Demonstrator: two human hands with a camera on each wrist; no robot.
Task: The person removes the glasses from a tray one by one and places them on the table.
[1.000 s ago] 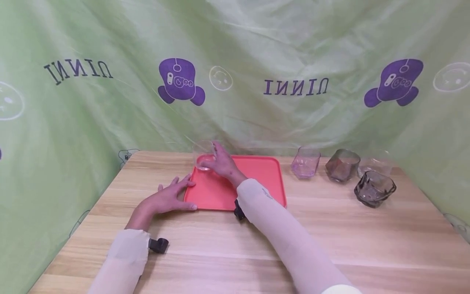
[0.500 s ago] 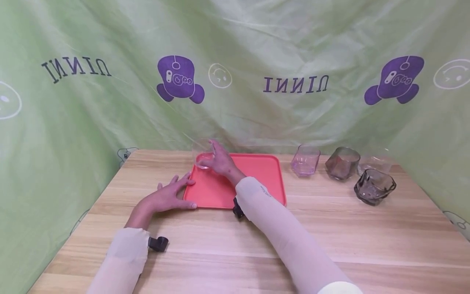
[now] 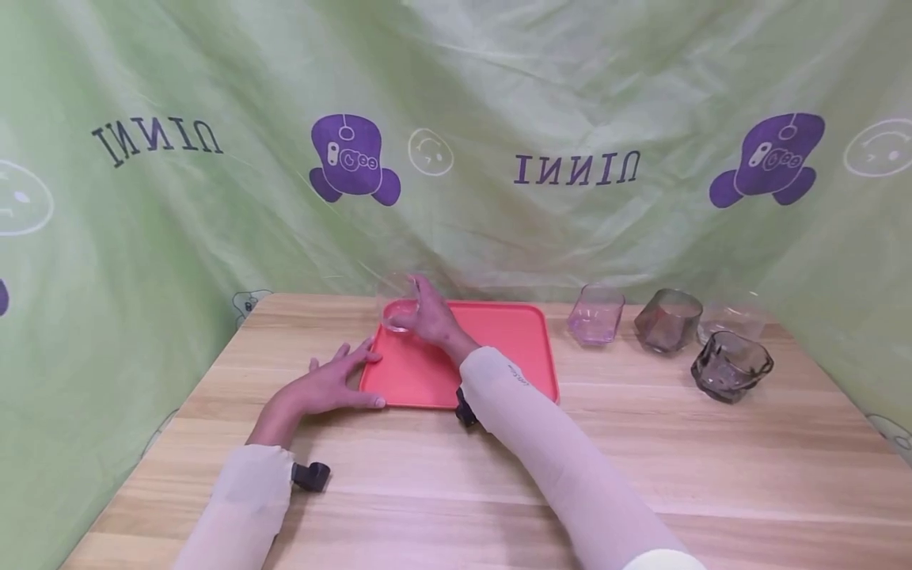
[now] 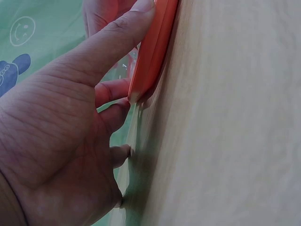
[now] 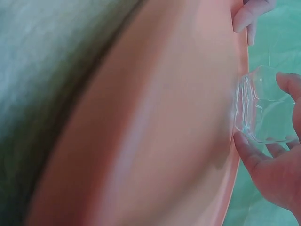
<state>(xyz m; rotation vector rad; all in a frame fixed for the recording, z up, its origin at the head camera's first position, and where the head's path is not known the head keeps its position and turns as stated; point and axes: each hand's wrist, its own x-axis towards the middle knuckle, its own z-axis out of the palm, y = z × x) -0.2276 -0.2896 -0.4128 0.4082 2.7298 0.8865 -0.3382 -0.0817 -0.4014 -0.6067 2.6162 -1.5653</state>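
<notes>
A clear drinking glass (image 3: 394, 315) stands at the far left corner of the red tray (image 3: 499, 340). My right hand (image 3: 431, 318) holds this glass, thumb and fingers on its sides; in the right wrist view the glass (image 5: 263, 106) has its base against the tray. At the tray's near left corner is my left hand (image 3: 329, 386), fingers spread and loosely bent. Its thumb (image 4: 117, 37) lies on the tray's rim in the left wrist view, and a fingertip touches the edge lower down.
On the right side of the wooden table (image 3: 712, 459) stand a pink-tinted glass (image 3: 597, 317), a grey glass (image 3: 667, 323), a clear glass (image 3: 737, 317) and a dark wavy glass (image 3: 730, 368). A green printed curtain (image 3: 470, 79) hangs behind and around the table.
</notes>
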